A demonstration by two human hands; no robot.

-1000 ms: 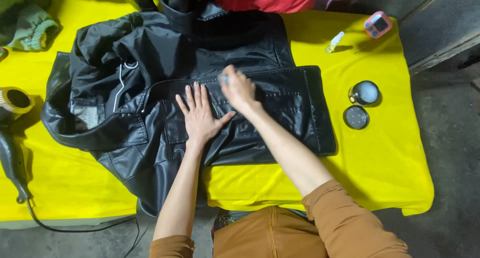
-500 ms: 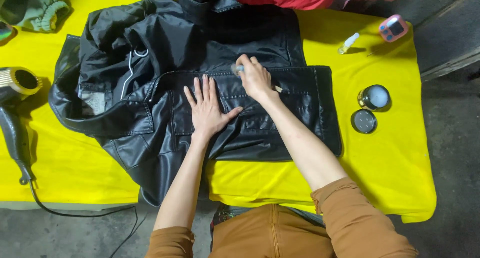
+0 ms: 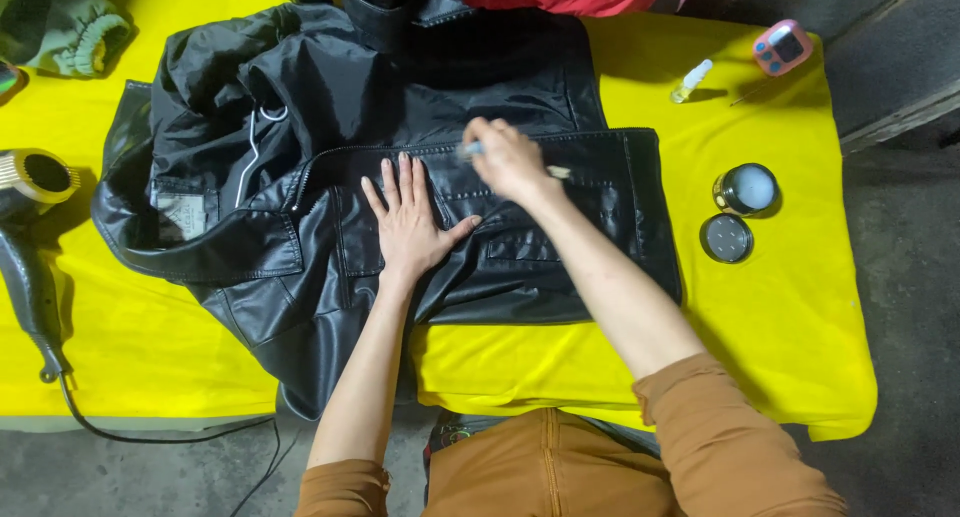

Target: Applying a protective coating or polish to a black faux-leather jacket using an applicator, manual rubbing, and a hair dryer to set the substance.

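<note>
While left hand [image 3: 408, 222] presses flat, fingers spread, on black leather jacket [image 3: 520, 247] across yellow desk [image 3: 790, 307], right hand [image 3: 508, 160], just beside, pinches small brush [image 3: 468, 151] over zipper seam running left-right.

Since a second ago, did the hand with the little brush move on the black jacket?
Yes. The right hand slid left along the black jacket, away from the open round tin, passing above the flat left hand.

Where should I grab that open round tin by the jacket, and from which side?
Grip the open tin around its short round wall, coming straight down from above. It stands upright on the yellow cloth, bare cloth on its far and right sides, its lid lying just in front.
</note>
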